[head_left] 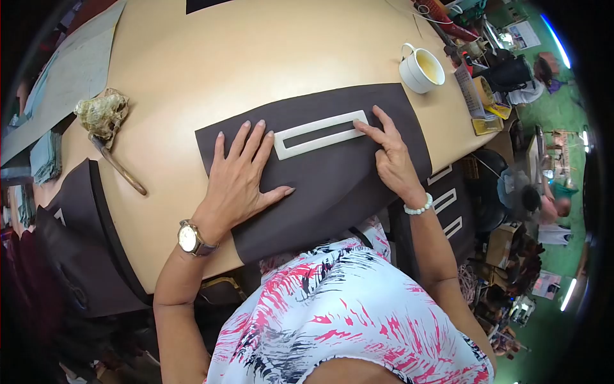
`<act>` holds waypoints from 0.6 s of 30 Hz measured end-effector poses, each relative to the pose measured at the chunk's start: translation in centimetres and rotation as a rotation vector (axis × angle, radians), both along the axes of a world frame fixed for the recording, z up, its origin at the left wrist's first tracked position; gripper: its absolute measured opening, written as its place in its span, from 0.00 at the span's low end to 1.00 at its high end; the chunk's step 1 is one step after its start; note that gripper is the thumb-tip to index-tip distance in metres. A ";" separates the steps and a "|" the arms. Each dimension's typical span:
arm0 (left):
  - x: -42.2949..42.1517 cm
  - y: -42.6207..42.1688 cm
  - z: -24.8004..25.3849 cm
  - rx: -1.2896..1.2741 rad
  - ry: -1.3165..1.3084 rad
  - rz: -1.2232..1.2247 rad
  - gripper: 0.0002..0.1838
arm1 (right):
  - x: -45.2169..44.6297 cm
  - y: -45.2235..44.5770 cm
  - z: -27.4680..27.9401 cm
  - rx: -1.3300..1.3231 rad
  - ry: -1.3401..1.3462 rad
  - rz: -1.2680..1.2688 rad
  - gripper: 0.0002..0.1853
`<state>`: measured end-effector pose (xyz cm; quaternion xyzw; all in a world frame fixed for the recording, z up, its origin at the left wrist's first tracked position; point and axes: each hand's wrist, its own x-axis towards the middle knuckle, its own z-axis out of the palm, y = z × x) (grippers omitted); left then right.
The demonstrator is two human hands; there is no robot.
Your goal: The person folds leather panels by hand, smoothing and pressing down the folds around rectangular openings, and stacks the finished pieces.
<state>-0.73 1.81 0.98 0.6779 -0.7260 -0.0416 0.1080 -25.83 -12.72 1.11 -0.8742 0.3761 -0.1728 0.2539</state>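
Observation:
A dark cloth piece (pixel 307 192) lies on the table, its near part hanging over the edge toward my lap. On it rests a white rectangular frame (pixel 294 151) with a long slot in the middle. My left hand (pixel 238 168) lies flat on the cloth, fingers spread, its index fingertip beside the frame's left end. My right hand (pixel 391 153) is at the frame's right end, with one fingertip touching the frame, another finger stretched out past it onto the cloth, and the remaining fingers curled under.
A white cup (pixel 422 70) with yellowish liquid stands at the back right, near a basket (pixel 470 91). A shell-like object (pixel 103 115) and a curved brown handle (pixel 121 168) are at the left. More dark cloth (pixel 96 243) hangs over the left edge.

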 end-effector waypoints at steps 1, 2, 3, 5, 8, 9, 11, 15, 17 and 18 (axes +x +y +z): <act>0.0 0.0 0.0 0.003 0.001 0.000 0.47 | 0.0 0.1 -0.5 -0.062 0.053 -0.001 0.35; 0.0 0.0 0.0 0.006 0.001 0.001 0.47 | 0.0 0.2 -0.7 -0.157 0.161 0.015 0.36; 0.0 -0.1 0.0 0.007 0.000 0.002 0.47 | 0.3 0.3 -0.5 -0.187 0.237 -0.003 0.35; 0.0 0.0 -0.1 0.004 0.003 0.007 0.47 | 1.1 0.7 0.3 -0.238 0.394 -0.048 0.34; -0.1 -0.1 -0.1 0.003 0.009 0.005 0.46 | 1.7 0.9 0.1 -0.484 0.614 -0.101 0.29; 0.0 -0.1 -0.1 0.007 0.009 0.007 0.46 | 1.9 1.2 0.2 -0.529 0.667 -0.112 0.28; 0.0 -0.1 0.0 0.008 0.007 0.004 0.46 | 2.3 1.9 0.4 -0.619 0.774 -0.128 0.26; -0.1 -0.1 0.0 -0.001 0.010 0.003 0.45 | 2.3 3.4 1.0 -0.672 0.842 -0.065 0.26; 0.0 -0.1 0.0 0.001 0.011 0.001 0.45 | 2.1 3.7 1.2 -0.660 0.795 -0.015 0.26; -0.1 -0.1 0.0 0.001 0.012 0.000 0.45 | 2.1 3.4 1.4 -0.667 0.839 -0.041 0.27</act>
